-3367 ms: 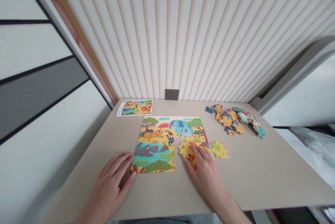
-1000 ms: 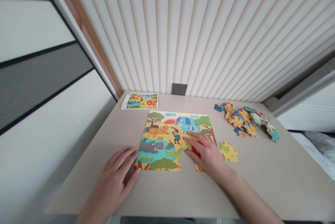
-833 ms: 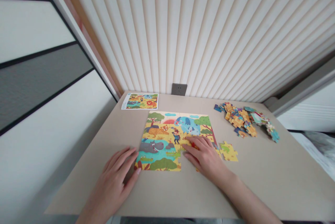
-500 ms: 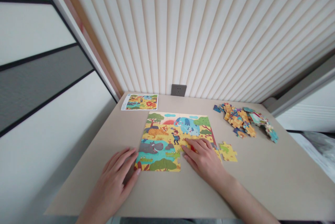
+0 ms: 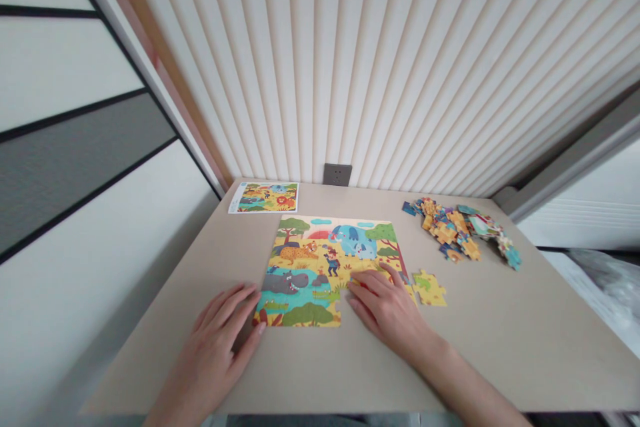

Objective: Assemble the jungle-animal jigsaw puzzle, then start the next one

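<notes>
A partly joined animal jigsaw puzzle [image 5: 305, 280] lies flat on the table, with elephants, a leopard and a hippo on it. At its lower left edge rests my left hand [image 5: 215, 340], fingers stretched out and touching the border. My right hand [image 5: 393, 304] lies over the lower right part, fingers apart and tips down on the pieces; it hides what is beneath. A gap shows along the bottom, left of that hand. Just right of it is a loose yellow puzzle piece [image 5: 430, 289] with a green patch.
A heap of loose puzzle pieces [image 5: 453, 230] sits at the back right of the beige table [image 5: 200, 267]. At the back left lies a picture card [image 5: 267, 198] with the same scene. Behind the table stands a ribbed wall with a dark socket [image 5: 337, 174].
The view has shifted a little. My right fingers have moved slightly on the puzzle, drawing back and bending more. My left hand stays at the left edge.
</notes>
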Demonstrator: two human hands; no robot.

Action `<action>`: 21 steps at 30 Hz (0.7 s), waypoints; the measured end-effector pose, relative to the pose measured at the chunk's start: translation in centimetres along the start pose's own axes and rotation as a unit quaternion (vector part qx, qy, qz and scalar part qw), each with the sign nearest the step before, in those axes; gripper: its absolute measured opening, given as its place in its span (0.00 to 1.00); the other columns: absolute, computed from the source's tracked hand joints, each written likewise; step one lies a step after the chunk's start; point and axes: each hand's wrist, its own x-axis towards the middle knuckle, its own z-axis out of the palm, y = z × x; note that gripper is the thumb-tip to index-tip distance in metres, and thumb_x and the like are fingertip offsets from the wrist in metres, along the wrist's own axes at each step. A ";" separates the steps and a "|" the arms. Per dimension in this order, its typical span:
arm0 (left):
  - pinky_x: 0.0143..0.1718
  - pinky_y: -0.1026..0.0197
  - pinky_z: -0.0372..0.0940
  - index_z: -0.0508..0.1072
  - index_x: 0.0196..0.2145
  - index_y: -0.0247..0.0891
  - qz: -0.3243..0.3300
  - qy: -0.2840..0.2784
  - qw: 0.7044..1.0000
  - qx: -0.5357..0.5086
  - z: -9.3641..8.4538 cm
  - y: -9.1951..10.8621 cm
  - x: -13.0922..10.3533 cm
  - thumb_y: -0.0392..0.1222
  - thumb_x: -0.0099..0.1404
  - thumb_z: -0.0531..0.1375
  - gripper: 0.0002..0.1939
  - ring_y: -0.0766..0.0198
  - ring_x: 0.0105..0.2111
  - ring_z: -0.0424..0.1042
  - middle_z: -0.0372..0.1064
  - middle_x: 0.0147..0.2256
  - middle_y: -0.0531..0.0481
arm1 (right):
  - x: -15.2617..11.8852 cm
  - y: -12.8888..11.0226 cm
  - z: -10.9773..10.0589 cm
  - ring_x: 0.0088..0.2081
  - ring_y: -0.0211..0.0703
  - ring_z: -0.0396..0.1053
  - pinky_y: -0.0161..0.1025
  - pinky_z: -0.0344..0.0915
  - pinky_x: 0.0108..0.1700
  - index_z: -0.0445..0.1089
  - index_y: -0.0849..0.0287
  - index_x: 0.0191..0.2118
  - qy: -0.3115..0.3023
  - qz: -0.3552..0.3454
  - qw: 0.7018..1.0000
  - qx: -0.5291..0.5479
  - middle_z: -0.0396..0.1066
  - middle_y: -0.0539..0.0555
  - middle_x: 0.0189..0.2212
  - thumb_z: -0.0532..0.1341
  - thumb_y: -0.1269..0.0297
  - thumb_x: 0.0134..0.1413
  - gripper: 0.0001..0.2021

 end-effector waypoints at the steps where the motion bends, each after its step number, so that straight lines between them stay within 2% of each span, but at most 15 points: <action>1: 0.65 0.43 0.64 0.69 0.64 0.44 0.002 0.002 1.000 0.000 0.1 -0.1 -0.1 0.51 0.74 0.59 0.24 0.47 0.62 0.69 0.71 0.62 0.42 | -0.2 -0.1 -0.3 0.53 0.48 0.76 0.57 0.60 0.66 0.76 0.53 0.55 0.000 0.001 1.000 0.001 0.80 0.57 0.51 0.58 0.63 0.74 0.12; 4: 0.65 0.43 0.64 0.68 0.65 0.44 0.006 -0.001 1.000 0.000 0.4 -0.5 -0.3 0.52 0.74 0.59 0.25 0.46 0.63 0.68 0.69 0.63 0.42 | -1.8 0.5 -1.6 0.57 0.50 0.74 0.56 0.64 0.65 0.74 0.52 0.59 0.004 0.037 0.999 -0.007 0.77 0.58 0.56 0.57 0.65 0.74 0.14; 7: 0.65 0.42 0.63 0.67 0.65 0.44 0.008 -0.002 1.000 -0.001 0.7 -0.8 -0.5 0.53 0.75 0.58 0.25 0.46 0.63 0.68 0.69 0.63 0.42 | -5.1 2.9 -2.9 0.59 0.54 0.73 0.56 0.69 0.61 0.72 0.51 0.61 0.013 0.128 0.990 -0.048 0.75 0.60 0.58 0.57 0.64 0.73 0.16; 9: 0.65 0.42 0.63 0.66 0.66 0.45 0.007 -0.004 1.000 -0.003 0.7 -0.9 -0.5 0.54 0.75 0.58 0.26 0.46 0.63 0.67 0.69 0.63 0.43 | -7.8 5.2 -3.5 0.61 0.58 0.71 0.59 0.70 0.60 0.69 0.51 0.66 0.016 0.173 0.982 -0.073 0.73 0.61 0.61 0.59 0.58 0.72 0.20; 11: 0.65 0.42 0.62 0.66 0.66 0.45 0.008 -0.006 1.000 -0.005 0.8 -1.0 -0.5 0.55 0.75 0.58 0.26 0.45 0.63 0.67 0.68 0.64 0.43 | -10.2 7.6 -3.8 0.65 0.61 0.68 0.61 0.68 0.63 0.62 0.52 0.71 -0.006 0.192 0.979 -0.063 0.68 0.63 0.66 0.62 0.50 0.69 0.30; 13: 0.65 0.41 0.62 0.66 0.65 0.45 0.008 -0.003 1.000 -0.006 1.0 -1.2 -0.5 0.55 0.74 0.58 0.26 0.45 0.63 0.67 0.68 0.64 0.43 | -11.7 9.3 -4.0 0.67 0.60 0.66 0.61 0.66 0.66 0.59 0.51 0.73 -0.033 0.204 0.978 -0.031 0.65 0.62 0.68 0.61 0.48 0.69 0.32; 16: 0.65 0.41 0.62 0.67 0.65 0.45 0.008 -0.001 1.000 -0.005 1.2 -1.4 -0.6 0.55 0.74 0.58 0.26 0.45 0.63 0.67 0.68 0.64 0.44 | -12.3 10.5 -4.0 0.67 0.59 0.66 0.60 0.65 0.67 0.61 0.50 0.73 -0.055 0.226 0.973 0.014 0.66 0.61 0.68 0.61 0.47 0.69 0.32; 21: 0.65 0.42 0.63 0.67 0.65 0.45 0.001 -0.009 1.000 -0.007 1.0 -1.3 -0.5 0.55 0.74 0.59 0.26 0.45 0.63 0.67 0.68 0.64 0.43 | -11.6 10.8 -4.2 0.64 0.59 0.69 0.59 0.67 0.65 0.65 0.50 0.70 -0.048 0.250 0.966 0.044 0.69 0.61 0.65 0.62 0.44 0.67 0.31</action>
